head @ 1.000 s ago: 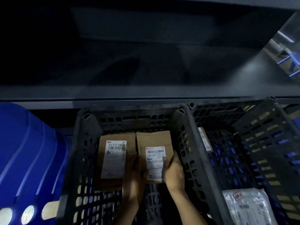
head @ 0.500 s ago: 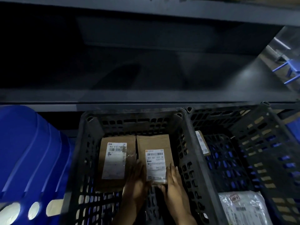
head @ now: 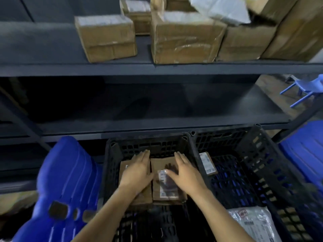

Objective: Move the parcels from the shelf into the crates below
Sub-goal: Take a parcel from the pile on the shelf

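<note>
- Parcels: two flat brown ones, the left parcel (head: 135, 198) and the right parcel (head: 167, 182), lie side by side on the floor of the left crate (head: 111, 165), toward its far wall; more cardboard boxes (head: 187, 37) wait along the top shelf's (head: 70, 68) front edge.
- The step in hand looks like leaving the placed pair; lifting both palms straight up should keep them from shifting.
- Left hand (head: 138, 169) is over the left parcel, fingers straight and together, gripping nothing.
- Right hand (head: 185, 172) is above the right parcel, fingers loosely spread, empty; contact is unclear.

Boxes (head: 183, 39) on shelf (head: 157, 67); crates (head: 192, 137) below; parcels (head: 167, 180) inside.
</note>
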Tool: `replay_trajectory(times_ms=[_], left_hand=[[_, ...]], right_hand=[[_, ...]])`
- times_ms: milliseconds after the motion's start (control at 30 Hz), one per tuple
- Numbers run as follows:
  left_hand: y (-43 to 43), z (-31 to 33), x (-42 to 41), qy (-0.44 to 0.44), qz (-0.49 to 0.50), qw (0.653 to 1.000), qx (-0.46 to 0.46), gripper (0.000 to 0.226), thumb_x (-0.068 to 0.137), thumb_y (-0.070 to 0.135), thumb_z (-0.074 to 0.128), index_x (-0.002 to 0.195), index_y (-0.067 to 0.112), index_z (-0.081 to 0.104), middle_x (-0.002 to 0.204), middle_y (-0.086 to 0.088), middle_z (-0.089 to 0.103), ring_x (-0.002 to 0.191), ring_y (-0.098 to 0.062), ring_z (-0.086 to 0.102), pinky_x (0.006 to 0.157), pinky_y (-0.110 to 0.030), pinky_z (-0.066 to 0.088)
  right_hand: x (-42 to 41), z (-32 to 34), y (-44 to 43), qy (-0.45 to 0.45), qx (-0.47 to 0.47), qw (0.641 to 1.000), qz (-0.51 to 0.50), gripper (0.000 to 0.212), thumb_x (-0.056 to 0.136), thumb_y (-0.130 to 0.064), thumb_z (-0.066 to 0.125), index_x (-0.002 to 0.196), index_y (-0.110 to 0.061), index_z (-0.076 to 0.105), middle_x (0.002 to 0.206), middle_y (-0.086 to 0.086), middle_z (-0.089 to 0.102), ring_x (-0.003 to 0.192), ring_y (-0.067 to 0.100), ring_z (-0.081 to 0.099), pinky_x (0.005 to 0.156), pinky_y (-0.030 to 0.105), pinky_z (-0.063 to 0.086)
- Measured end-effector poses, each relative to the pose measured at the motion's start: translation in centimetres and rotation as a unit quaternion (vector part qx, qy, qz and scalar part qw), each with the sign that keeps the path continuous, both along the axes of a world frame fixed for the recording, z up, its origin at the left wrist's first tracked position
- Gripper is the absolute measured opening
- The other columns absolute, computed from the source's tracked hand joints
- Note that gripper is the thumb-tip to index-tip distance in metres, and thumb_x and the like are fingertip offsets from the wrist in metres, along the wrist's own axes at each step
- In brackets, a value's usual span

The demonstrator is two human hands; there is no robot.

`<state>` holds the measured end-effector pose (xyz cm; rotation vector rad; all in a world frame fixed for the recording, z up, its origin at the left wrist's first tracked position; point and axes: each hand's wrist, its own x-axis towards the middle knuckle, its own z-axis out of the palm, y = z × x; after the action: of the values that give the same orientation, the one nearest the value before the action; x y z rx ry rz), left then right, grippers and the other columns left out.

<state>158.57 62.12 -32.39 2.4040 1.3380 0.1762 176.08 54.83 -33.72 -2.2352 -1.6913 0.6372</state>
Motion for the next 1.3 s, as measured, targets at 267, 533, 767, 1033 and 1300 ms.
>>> replay_trajectory(times_ms=[267, 533, 767, 1033, 1300], left_hand=[[1.6, 13.2, -0.3, -0.020, 0.014, 0.994, 0.107, 0.086, 0.087, 0.063, 0.046, 0.152, 0.018, 0.012, 0.159, 0.000, 0.020, 0.146, -0.021, 0.017, 0.113, -0.034, 0.029], [2.0, 25.4, 2.1, -0.126, 0.016, 0.976, 0.179, 0.088, 0.084, 0.062, 0.053, 0.150, 0.015, 0.019, 0.156, -0.001, 0.027, 0.143, -0.019, 0.027, 0.106, -0.037, 0.039], [2.7, 31.7, 6.1, -0.148, 0.016, 0.964, 0.222, 0.087, 0.084, 0.060, 0.055, 0.150, 0.014, 0.023, 0.155, -0.002, 0.029, 0.140, -0.020, 0.032, 0.103, -0.039, 0.041], [4.6, 34.3, 14.0, -0.152, 0.045, 0.962, 0.223, 0.085, 0.085, 0.058, 0.055, 0.149, 0.013, 0.023, 0.156, -0.002, 0.028, 0.139, -0.022, 0.034, 0.100, -0.042, 0.042], [7.1, 34.8, 21.7, -0.175, 0.083, 0.959, 0.206, 0.083, 0.085, 0.054, 0.058, 0.149, 0.012, 0.024, 0.153, -0.005, 0.033, 0.133, -0.025, 0.043, 0.099, -0.040, 0.042]], right_hand=[[-0.1, 13.3, 1.1, -0.017, 0.083, 0.996, -0.023, 0.085, 0.089, -0.062, 0.046, 0.152, -0.018, 0.010, 0.160, -0.002, 0.013, 0.147, 0.014, 0.012, 0.111, 0.031, 0.030], [2.6, 25.2, 1.9, -0.022, 0.180, 0.981, -0.071, 0.088, 0.087, -0.064, 0.049, 0.152, -0.016, 0.015, 0.159, 0.001, 0.019, 0.144, 0.019, 0.024, 0.106, 0.035, 0.035], [7.7, 31.3, 2.3, -0.039, 0.243, 0.965, -0.090, 0.086, 0.088, -0.060, 0.051, 0.151, -0.013, 0.018, 0.159, 0.003, 0.020, 0.144, 0.020, 0.023, 0.109, 0.036, 0.032], [16.5, 34.2, 4.7, -0.086, 0.280, 0.953, -0.078, 0.081, 0.089, -0.055, 0.054, 0.149, -0.010, 0.023, 0.156, 0.005, 0.026, 0.141, 0.023, 0.030, 0.104, 0.038, 0.038], [24.2, 36.0, 9.0, -0.153, 0.305, 0.939, -0.041, 0.086, 0.086, -0.050, 0.061, 0.150, -0.010, 0.019, 0.158, 0.005, 0.020, 0.145, 0.021, 0.020, 0.108, 0.039, 0.034]])
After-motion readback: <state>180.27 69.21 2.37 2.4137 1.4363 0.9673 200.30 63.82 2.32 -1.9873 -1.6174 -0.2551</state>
